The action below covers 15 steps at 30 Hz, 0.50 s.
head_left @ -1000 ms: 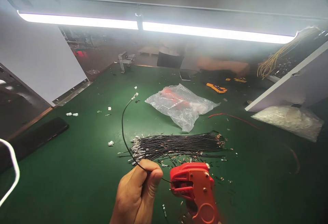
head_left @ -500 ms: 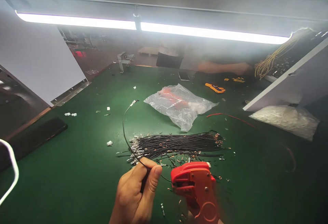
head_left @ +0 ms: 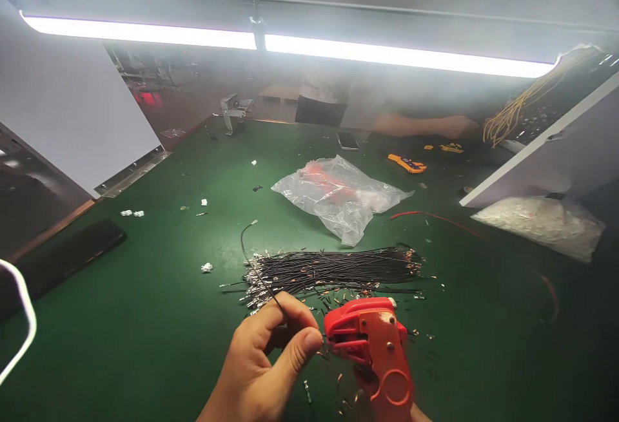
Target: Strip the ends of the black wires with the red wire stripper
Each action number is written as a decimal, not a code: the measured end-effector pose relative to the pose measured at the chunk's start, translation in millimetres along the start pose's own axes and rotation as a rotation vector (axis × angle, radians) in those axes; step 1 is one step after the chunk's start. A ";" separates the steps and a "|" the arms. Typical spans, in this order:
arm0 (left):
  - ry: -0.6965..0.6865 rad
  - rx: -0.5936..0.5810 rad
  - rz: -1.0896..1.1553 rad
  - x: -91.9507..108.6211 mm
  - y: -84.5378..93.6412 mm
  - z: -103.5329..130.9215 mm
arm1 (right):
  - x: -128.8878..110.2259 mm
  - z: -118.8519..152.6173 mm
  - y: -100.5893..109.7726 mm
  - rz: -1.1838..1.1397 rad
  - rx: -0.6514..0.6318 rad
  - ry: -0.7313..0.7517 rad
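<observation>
My left hand [head_left: 275, 357] pinches a thin black wire [head_left: 245, 248] between thumb and fingertips. One end of the wire curves up and away over the table, with a small pale tip. The other end runs to the jaws of a red wire stripper [head_left: 372, 351], right beside my thumb. How deep it sits in the jaws I cannot tell. My right hand [head_left: 420, 413] grips the stripper, mostly hidden behind its handle. Just beyond both hands lies a bundle of black wires [head_left: 333, 270], with silvery terminals at the left and coppery ends at the right.
Wire scraps [head_left: 344, 402] litter the green table [head_left: 159, 319] around the stripper. A clear plastic bag [head_left: 338, 196] with red contents lies behind the bundle. Orange pliers [head_left: 407, 163], a phone [head_left: 347, 141] and a person's forearm [head_left: 425, 125] are farther back. A filled bag [head_left: 539, 225] sits right.
My left hand has shifted right, closer to the stripper's jaws. The wire's free end has dropped lower and nearer to me. My right hand still holds the stripper.
</observation>
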<state>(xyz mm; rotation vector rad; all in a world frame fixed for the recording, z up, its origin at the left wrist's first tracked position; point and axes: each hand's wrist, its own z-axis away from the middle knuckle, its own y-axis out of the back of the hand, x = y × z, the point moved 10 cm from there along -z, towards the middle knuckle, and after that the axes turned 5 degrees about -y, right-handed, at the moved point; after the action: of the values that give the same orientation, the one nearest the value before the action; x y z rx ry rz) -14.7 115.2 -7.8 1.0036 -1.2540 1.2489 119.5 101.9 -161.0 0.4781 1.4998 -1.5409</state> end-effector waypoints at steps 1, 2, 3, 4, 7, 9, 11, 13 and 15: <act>-0.003 -0.004 0.002 0.8 -0.6 -0.1 | -6.2 -0.4 -2.4 0.004 -0.003 -0.002; -0.012 -0.007 0.000 1.9 -1.1 -0.3 | -12.4 -0.2 -4.7 0.008 -0.008 -0.006; -0.023 -0.006 -0.004 3.0 -1.5 -0.4 | -18.3 0.5 -7.0 0.010 -0.014 -0.012; -0.029 0.000 -0.007 3.5 -1.6 -0.4 | -23.8 1.5 -9.3 0.010 -0.021 -0.020; -0.002 0.042 -0.009 0.3 0.4 0.8 | -35.3 5.9 -18.8 0.004 -0.057 -0.059; 0.039 0.054 0.011 -4.0 0.3 2.1 | -39.1 12.8 -28.8 0.002 -0.100 -0.096; 0.084 0.043 0.051 -8.4 -1.7 3.1 | -41.7 25.9 -40.8 0.005 -0.160 -0.135; 0.125 0.019 0.104 -12.5 -4.4 3.7 | -44.1 44.8 -52.8 0.014 -0.230 -0.177; 0.166 0.002 0.147 -17.1 -6.2 4.2 | -46.7 64.6 -63.1 0.022 -0.302 -0.215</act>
<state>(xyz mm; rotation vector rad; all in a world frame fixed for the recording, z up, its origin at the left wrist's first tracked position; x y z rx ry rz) -7.3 108.5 -23.7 0.8022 -1.2138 1.4170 113.0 47.7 -75.2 0.1478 1.5182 -1.2754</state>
